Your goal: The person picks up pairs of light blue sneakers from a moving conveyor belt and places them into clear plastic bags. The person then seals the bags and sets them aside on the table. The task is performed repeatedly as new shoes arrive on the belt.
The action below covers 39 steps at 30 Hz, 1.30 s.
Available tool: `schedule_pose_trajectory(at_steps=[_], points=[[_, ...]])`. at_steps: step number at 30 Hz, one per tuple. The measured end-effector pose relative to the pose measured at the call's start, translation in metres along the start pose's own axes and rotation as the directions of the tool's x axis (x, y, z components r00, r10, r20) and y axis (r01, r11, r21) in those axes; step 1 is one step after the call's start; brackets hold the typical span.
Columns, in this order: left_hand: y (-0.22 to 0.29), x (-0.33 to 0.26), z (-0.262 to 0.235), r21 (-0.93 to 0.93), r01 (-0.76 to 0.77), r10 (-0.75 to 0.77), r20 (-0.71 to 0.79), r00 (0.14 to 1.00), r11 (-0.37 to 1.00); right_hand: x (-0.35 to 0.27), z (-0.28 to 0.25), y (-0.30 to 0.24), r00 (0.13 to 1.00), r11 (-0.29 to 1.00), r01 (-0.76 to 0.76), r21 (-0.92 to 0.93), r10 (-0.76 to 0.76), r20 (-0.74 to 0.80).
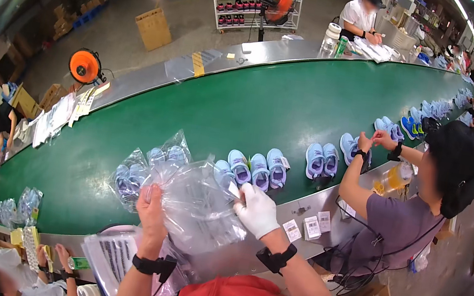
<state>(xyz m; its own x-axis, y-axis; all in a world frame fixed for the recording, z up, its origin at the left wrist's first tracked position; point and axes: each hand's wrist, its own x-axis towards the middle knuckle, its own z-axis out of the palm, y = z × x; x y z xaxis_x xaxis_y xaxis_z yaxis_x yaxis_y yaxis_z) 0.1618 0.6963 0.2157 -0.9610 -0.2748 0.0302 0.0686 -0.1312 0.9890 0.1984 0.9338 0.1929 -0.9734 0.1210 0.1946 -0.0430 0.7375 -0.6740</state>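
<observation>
A clear plastic bag (204, 204) spreads out between my two hands above the belt's near edge. My bare left hand (152, 212) grips its gathered left side, fingers closed. My right hand (258, 211), in a white glove, is closed at the bag's right edge; its fingertips are partly hidden. Right beside those fingertips are a white tag (234, 190) and a light blue shoe (224, 172), partly covered by the bag. More light blue shoes with lilac linings (258, 171) stand just right of it. Left of the bag, bagged shoes (130, 178) lie on the belt.
A green conveyor belt (206, 107) runs across, with shoe pairs (322, 161) along its right side. At my right a co-worker (398, 215) handles shoes. Stacked plastic bags (110, 255) lie by my left forearm. Small labelled stacks (312, 226) sit on the metal edge.
</observation>
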Motion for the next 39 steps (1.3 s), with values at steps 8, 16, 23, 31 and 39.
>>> schedule_pose_trajectory(at_steps=[8,16,23,31,39], points=[[0.04,-0.054,0.052,0.361,-0.037,-0.127,0.42,0.899,0.932,-0.013,-0.011,-0.054,0.892,0.905,0.421,0.066,-0.426,0.152],[0.058,-0.114,0.014,0.242,-0.307,-0.156,0.947,0.279,0.92,-0.002,0.074,0.004,0.925,0.958,0.28,-0.063,-0.251,0.287],[0.044,-0.013,-0.011,0.701,-0.127,0.076,0.103,0.992,0.702,0.0,0.098,-0.057,0.605,0.948,0.319,-0.018,-0.189,0.773],[0.004,0.037,-0.038,0.139,0.109,-0.076,-0.223,0.972,0.984,0.02,0.028,-0.046,0.899,0.678,-0.279,0.68,-0.065,0.433],[0.034,0.013,0.004,0.402,-0.048,-0.034,0.195,0.98,0.914,0.067,0.08,0.031,0.861,0.914,0.209,-0.347,-0.004,0.509]])
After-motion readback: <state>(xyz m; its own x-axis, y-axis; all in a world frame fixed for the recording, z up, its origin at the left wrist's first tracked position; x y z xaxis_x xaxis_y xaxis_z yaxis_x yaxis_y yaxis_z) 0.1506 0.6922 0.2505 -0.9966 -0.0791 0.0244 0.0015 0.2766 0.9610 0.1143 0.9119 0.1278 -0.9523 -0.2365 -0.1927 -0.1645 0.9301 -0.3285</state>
